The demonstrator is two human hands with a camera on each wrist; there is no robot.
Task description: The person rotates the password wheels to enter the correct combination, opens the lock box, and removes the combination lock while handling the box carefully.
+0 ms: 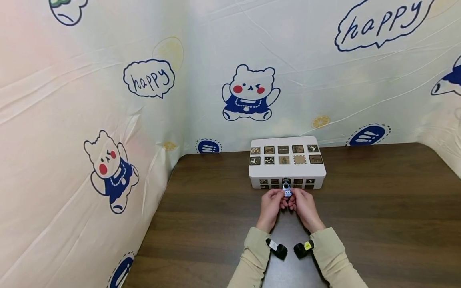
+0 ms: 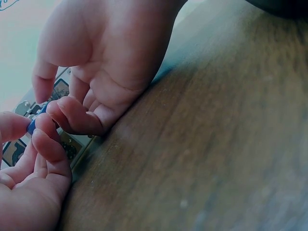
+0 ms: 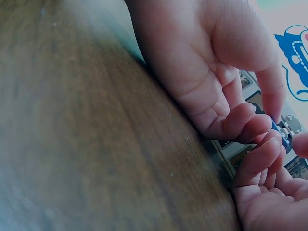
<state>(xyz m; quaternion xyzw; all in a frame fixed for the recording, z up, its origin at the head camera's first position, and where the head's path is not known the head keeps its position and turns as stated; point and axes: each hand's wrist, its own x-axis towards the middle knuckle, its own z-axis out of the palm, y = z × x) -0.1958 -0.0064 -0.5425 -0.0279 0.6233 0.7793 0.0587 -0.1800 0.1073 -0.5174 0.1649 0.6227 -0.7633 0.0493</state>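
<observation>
A small blue padlock (image 1: 287, 192) with a silver shackle is at the front of a white box (image 1: 287, 169), right by the box's metal clasp (image 1: 286, 180). My left hand (image 1: 270, 205) pinches the padlock's left side between thumb and fingers. From the other side my right hand (image 1: 304, 206) pinches it too. The fingertips of both hands meet beneath the lock, and their lower edges rest on the table. In the left wrist view, fingers cover most of the padlock (image 2: 33, 124); a blue edge of the padlock (image 3: 283, 136) shows in the right wrist view.
The box has small dark picture squares on its lid and front, and stands at the back of a brown wooden table (image 1: 201, 208). Behind and to the left hangs a pale curtain (image 1: 205, 80) printed with cartoon bears. Black straps (image 1: 277, 250) circle the sleeves.
</observation>
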